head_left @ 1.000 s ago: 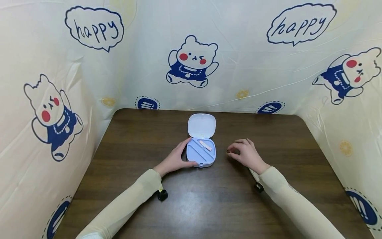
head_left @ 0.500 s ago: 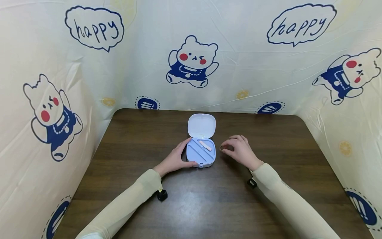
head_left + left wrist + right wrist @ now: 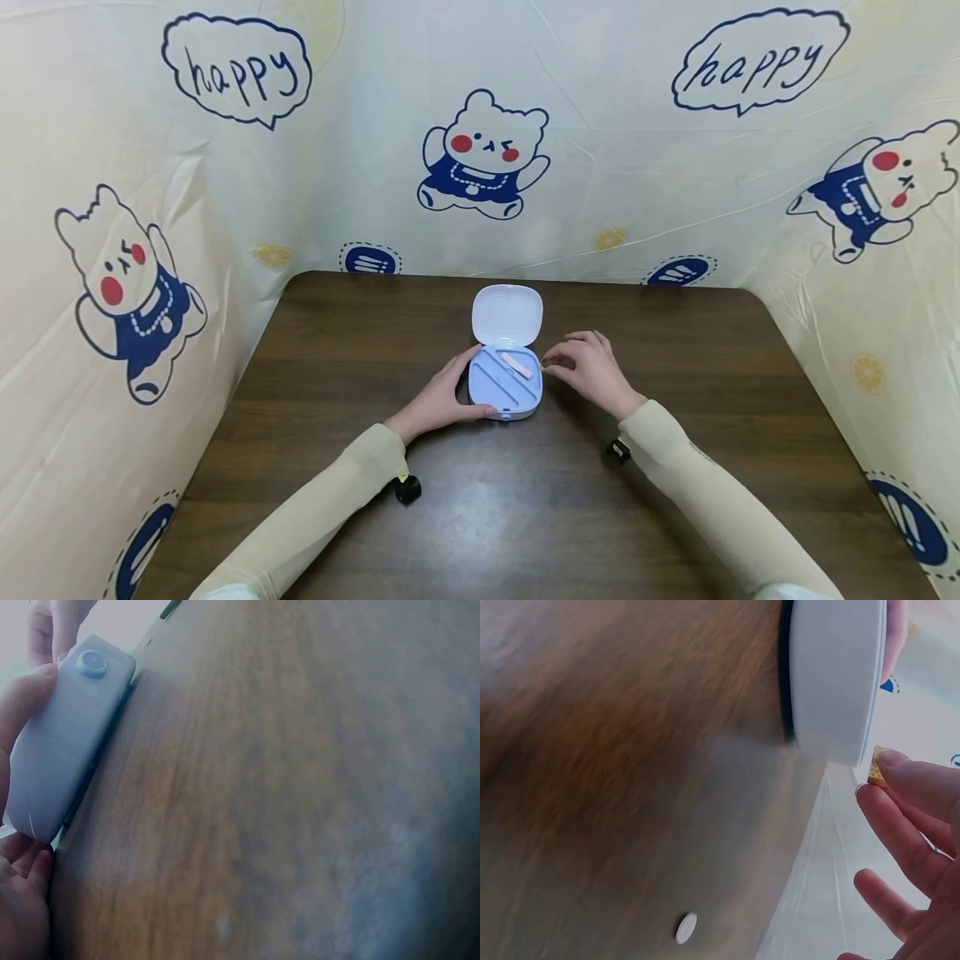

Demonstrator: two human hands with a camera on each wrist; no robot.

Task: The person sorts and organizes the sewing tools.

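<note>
A small light-blue jewelry box [image 3: 501, 402] stands on the table, its white lid [image 3: 507, 315] raised toward the back. Diagonal grooves cross its tray, and a pale pink strip [image 3: 516, 366] lies in the upper right part. With thumb and fingers spread round the left side and front corner, my left hand [image 3: 442, 400] grips the box. Its thumb [image 3: 28, 697] sits beside the round latch button [image 3: 92, 664]. At the box's right edge, my right hand [image 3: 594, 373] pinches a small gold ring [image 3: 876, 766] with a dotted surface between thumb and index finger.
A small white oval piece [image 3: 686, 928] lies on the brown wooden table [image 3: 480, 517] in the right wrist view. Printed cloth [image 3: 637, 167] hangs round the table's back and sides. Black wrist devices hang below both sleeves.
My right hand has moved left and slightly away from me, bringing the pinched ring from beside the box to its right edge. My left hand and the box have stayed in place.
</note>
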